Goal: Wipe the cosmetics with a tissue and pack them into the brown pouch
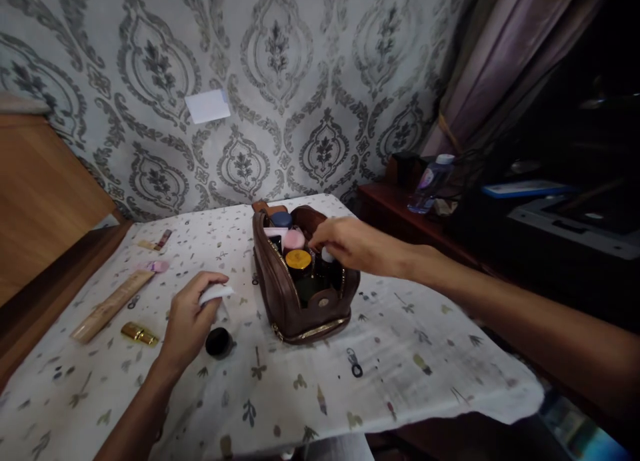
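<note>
A brown cosmetic bag (pixel 270 281) stands unzipped on the table, packed with items. Inside it I see a yellow round lid (pixel 299 261), a pink round item (pixel 294 240) and a dark blue round item (pixel 281 219). My right hand (pixel 340 241) reaches over the bag's right side, fingers bent together inside; what they grip, if anything, is hidden. Just below them shows a small white cap (pixel 327 254). Left of the bag, my left hand (pixel 195 311) is closed around a white tissue (pixel 217 293). A round black cap (pixel 219 342) lies right beside that hand.
On the left of the patterned tablecloth (pixel 300 408) lie a long beige tube (pixel 113 306), a gold lipstick tube (pixel 139 334) and a small dark red tube (pixel 164 239). A wooden panel (pixel 55 181) borders the left. At right, a clear bottle (pixel 431 182) stands on a dark red surface.
</note>
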The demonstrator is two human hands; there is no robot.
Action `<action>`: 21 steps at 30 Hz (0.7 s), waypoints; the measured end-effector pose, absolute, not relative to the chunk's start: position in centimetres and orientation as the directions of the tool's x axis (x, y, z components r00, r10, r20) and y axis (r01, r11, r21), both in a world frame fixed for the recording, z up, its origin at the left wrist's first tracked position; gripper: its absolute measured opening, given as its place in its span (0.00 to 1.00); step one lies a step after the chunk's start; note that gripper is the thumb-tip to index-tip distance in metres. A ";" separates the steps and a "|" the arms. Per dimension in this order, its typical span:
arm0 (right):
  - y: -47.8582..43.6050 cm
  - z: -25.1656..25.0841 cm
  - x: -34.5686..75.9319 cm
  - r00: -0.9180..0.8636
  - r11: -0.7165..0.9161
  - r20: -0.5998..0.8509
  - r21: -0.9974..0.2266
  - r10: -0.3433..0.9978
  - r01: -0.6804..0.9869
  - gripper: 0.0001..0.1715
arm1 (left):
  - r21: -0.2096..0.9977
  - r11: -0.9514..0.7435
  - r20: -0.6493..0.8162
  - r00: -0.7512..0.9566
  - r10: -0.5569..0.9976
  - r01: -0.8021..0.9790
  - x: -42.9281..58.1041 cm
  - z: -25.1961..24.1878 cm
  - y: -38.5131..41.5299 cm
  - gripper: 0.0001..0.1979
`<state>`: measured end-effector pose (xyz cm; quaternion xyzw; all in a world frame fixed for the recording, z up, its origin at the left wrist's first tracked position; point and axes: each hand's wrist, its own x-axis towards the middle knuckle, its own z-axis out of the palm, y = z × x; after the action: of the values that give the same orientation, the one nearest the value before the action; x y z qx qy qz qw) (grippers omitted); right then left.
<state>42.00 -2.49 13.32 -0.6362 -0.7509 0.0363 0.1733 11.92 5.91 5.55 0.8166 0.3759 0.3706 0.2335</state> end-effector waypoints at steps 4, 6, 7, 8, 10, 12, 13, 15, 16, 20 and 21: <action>-5.3 14.4 40.5 0.030 0.186 0.457 -0.420 0.889 0.888 0.17 | 0.761 -0.500 0.387 0.329 0.861 0.414 10.1 5.5 6.5 0.12; -7.3 13.9 38.8 0.061 0.263 0.544 -0.497 0.837 0.827 0.16 | 0.818 -0.426 0.347 0.259 0.901 0.388 9.1 5.4 6.6 0.11; -8.2 13.3 37.7 0.047 0.320 0.571 -0.524 0.820 0.789 0.15 | 0.841 -0.392 0.328 0.223 0.918 0.374 8.6 5.2 6.6 0.11; -9.0 12.4 36.6 0.016 0.371 0.576 -0.546 0.817 0.751 0.14 | 0.862 -0.358 0.309 0.189 0.932 0.357 8.2 5.0 6.5 0.11; -10.0 10.2 34.2 -0.108 0.455 0.533 -0.577 0.839 0.678 0.15 | 0.900 -0.299 0.270 0.133 0.954 0.316 7.4 4.4 6.3 0.12; -10.1 7.4 31.9 -0.242 0.518 0.481 -0.600 0.843 0.609 0.16 | 0.930 -0.249 0.230 0.100 0.968 0.270 6.9 3.6 6.1 0.14; -9.9 5.9 30.8 -0.281 0.518 0.444 -0.618 0.851 0.592 0.17 | 0.940 -0.232 0.215 0.096 0.972 0.251 6.6 3.1 6.0 0.15; -9.0 3.2 28.8 -0.300 0.463 0.352 -0.663 0.887 0.588 0.19 | 0.947 -0.221 0.200 0.110 0.974 0.232 6.3 2.2 5.7 0.15; -8.3 2.1 27.9 -0.293 0.405 0.283 -0.700 0.913 0.588 0.20 | 0.945 -0.225 0.201 0.124 0.972 0.235 6.2 1.9 5.5 0.14; -5.1 0.2 25.0 -0.148 0.140 0.052 -0.719 0.988 0.681 0.30 | 0.871 -0.356 0.287 0.239 0.928 0.337 6.5 0.9 4.5 0.11; -4.2 0.1 24.4 -0.127 0.104 0.019 -0.695 0.992 0.711 0.31 | 0.831 -0.420 0.330 0.285 0.900 0.364 6.7 0.6 4.3 0.11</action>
<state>24.39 -4.23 0.13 -0.6099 -0.6980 0.2758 0.2544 6.73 4.26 0.65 0.7334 0.4307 0.4150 0.3232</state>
